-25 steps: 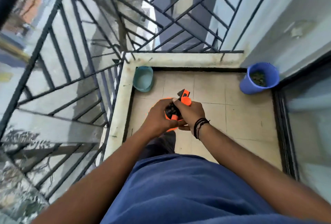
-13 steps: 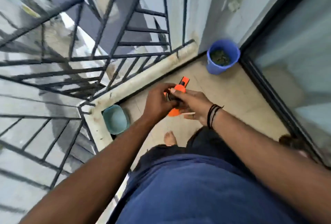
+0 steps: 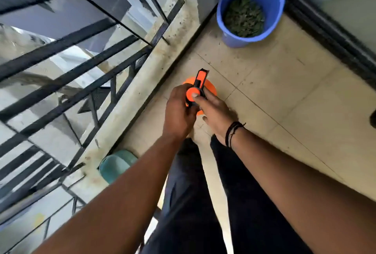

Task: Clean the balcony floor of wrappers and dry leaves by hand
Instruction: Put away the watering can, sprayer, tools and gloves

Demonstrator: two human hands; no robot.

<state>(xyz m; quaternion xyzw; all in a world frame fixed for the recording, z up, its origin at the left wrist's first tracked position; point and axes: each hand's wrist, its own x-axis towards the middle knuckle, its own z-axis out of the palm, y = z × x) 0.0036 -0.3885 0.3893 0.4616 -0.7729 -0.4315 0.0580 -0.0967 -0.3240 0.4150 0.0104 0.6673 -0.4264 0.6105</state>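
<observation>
An orange and black wrapper bundle point(image 3: 197, 87) sits between both hands above the tiled balcony floor point(image 3: 284, 99). My left hand point(image 3: 179, 111) grips it from the left with curled fingers. My right hand point(image 3: 213, 113) pinches it from the right, the forefinger lying on its round orange part. A blue bucket point(image 3: 227, 36) stands in the far corner, with dry green leaves point(image 3: 244, 16) inside it.
A black metal railing point(image 3: 81, 66) and a stained concrete kerb point(image 3: 162, 54) run along the left side. A teal bowl point(image 3: 116, 165) lies by the kerb near my left arm. A dark-framed glass door point(image 3: 329, 36) borders the right. My legs stand below the hands.
The view has swung right and closer to the bucket. Both hands still hold the orange bundle, and its black-edged strip now points straight away from me.
</observation>
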